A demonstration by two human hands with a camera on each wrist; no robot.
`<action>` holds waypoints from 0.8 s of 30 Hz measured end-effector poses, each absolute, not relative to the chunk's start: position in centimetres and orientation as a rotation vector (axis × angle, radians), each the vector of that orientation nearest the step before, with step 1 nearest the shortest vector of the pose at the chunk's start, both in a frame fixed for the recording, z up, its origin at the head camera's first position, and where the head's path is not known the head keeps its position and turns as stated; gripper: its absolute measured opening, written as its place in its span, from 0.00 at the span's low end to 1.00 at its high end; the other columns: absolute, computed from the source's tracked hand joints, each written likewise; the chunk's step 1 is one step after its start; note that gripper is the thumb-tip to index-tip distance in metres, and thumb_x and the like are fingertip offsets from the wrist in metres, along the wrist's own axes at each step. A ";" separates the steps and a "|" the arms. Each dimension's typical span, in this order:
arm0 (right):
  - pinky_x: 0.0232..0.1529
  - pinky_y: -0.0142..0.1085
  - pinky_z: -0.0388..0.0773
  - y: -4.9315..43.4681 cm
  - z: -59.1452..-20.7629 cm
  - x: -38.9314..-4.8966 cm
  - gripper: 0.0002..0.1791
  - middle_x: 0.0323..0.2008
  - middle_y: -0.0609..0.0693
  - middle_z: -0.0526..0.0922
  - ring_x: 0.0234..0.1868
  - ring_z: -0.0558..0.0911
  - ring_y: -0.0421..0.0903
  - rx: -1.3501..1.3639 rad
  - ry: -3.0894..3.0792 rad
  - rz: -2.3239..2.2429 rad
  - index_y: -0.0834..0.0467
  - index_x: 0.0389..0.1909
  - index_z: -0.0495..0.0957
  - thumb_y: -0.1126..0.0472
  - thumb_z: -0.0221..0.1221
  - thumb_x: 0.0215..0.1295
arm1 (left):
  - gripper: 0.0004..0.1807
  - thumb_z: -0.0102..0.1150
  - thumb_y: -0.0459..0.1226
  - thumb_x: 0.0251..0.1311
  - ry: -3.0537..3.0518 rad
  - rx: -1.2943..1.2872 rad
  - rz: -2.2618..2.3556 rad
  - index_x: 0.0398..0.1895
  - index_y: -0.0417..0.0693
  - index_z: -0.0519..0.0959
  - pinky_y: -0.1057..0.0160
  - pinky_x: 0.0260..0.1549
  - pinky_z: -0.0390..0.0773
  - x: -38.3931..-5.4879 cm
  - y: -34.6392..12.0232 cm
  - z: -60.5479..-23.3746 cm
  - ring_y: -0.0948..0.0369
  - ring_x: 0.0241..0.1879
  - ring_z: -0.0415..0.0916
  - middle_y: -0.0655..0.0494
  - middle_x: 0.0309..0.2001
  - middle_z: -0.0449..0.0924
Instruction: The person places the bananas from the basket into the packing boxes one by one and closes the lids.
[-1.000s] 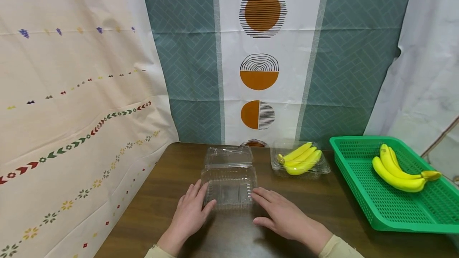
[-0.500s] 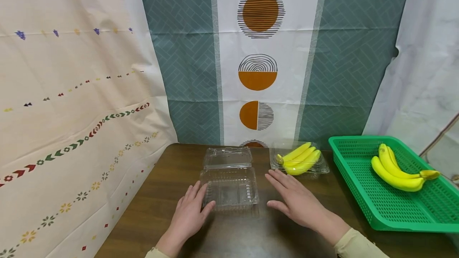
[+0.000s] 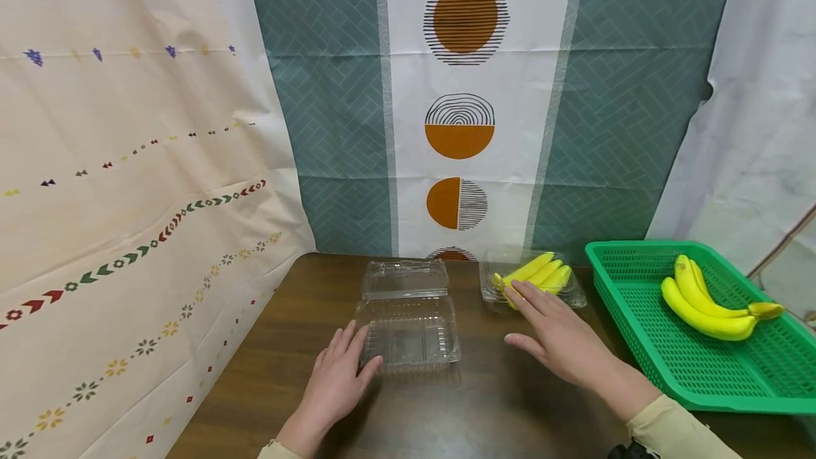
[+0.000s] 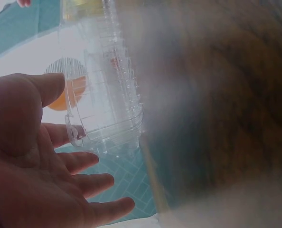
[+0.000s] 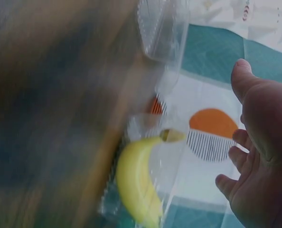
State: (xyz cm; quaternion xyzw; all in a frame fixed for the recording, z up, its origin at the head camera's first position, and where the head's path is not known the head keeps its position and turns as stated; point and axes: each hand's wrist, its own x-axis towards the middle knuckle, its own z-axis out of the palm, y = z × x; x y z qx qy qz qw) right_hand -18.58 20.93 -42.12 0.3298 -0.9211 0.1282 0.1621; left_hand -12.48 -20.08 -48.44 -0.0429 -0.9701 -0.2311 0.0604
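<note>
An unlidded clear plastic clamshell box lies on the table, its lid folded back toward the wall. At its left edge rests my left hand, fingers spread and fairly straight; the left wrist view shows the fingers beside the box's wall. My right hand is held with extended fingers and nothing in it. In the head view its fingertips overlap a bunch of yellow bananas in a second clear box at the back. The right wrist view shows a banana in that box, apart from the hand.
On the right stands a green plastic basket with another bunch of bananas inside. Patterned cloth hangs behind the brown wooden table, and a cream cloth closes off its left side.
My right hand has left the right edge of the near box and moved right and forward, toward the box of bananas. The left hand has stayed where it was.
</note>
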 end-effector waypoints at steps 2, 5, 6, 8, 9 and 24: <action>0.75 0.66 0.67 21.6 -41.9 -18.8 0.47 0.81 0.62 0.69 0.81 0.68 0.64 0.921 -2.630 0.355 0.61 0.84 0.67 0.42 0.71 0.74 | 0.38 0.65 0.52 0.80 -2.939 -0.125 -0.698 0.84 0.45 0.69 0.22 0.72 0.61 -12.5 -20.1 -48.5 0.33 0.83 0.54 0.37 0.85 0.59; 0.74 0.68 0.68 22.6 -41.7 -19.3 0.47 0.81 0.63 0.70 0.80 0.69 0.65 0.906 -2.619 0.345 0.62 0.83 0.68 0.43 0.72 0.73 | 0.38 0.65 0.52 0.80 -2.941 -0.121 -0.697 0.84 0.45 0.69 0.22 0.72 0.61 -12.5 -20.1 -48.5 0.33 0.83 0.54 0.37 0.85 0.59; 0.73 0.68 0.69 22.9 -41.6 -19.4 0.47 0.80 0.64 0.70 0.79 0.70 0.66 0.904 -2.609 0.345 0.62 0.83 0.68 0.44 0.73 0.72 | 0.38 0.65 0.52 0.79 -2.940 -0.121 -0.699 0.84 0.45 0.69 0.22 0.72 0.61 -12.5 -20.1 -48.5 0.33 0.83 0.54 0.37 0.85 0.59; 0.73 0.68 0.68 23.5 -41.4 -19.7 0.47 0.80 0.65 0.70 0.79 0.69 0.66 0.902 -2.606 0.348 0.63 0.83 0.68 0.45 0.73 0.72 | 0.38 0.65 0.52 0.79 -2.939 -0.123 -0.700 0.84 0.45 0.69 0.22 0.72 0.61 -12.5 -20.1 -48.4 0.33 0.83 0.54 0.37 0.85 0.59; 0.73 0.68 0.68 23.8 -41.4 -19.9 0.47 0.80 0.66 0.69 0.79 0.69 0.66 0.900 -2.610 0.346 0.64 0.83 0.68 0.45 0.73 0.72 | 0.38 0.65 0.52 0.79 -2.938 -0.124 -0.699 0.84 0.45 0.69 0.22 0.72 0.61 -12.5 -20.1 -48.4 0.33 0.83 0.54 0.37 0.85 0.59; 0.72 0.72 0.67 28.1 -39.8 -21.9 0.49 0.81 0.71 0.63 0.79 0.64 0.74 0.764 -2.714 0.326 0.66 0.85 0.63 0.45 0.71 0.75 | 0.38 0.65 0.52 0.80 -2.937 -0.126 -0.715 0.85 0.45 0.68 0.22 0.72 0.60 -12.7 -20.2 -48.8 0.33 0.84 0.54 0.37 0.86 0.58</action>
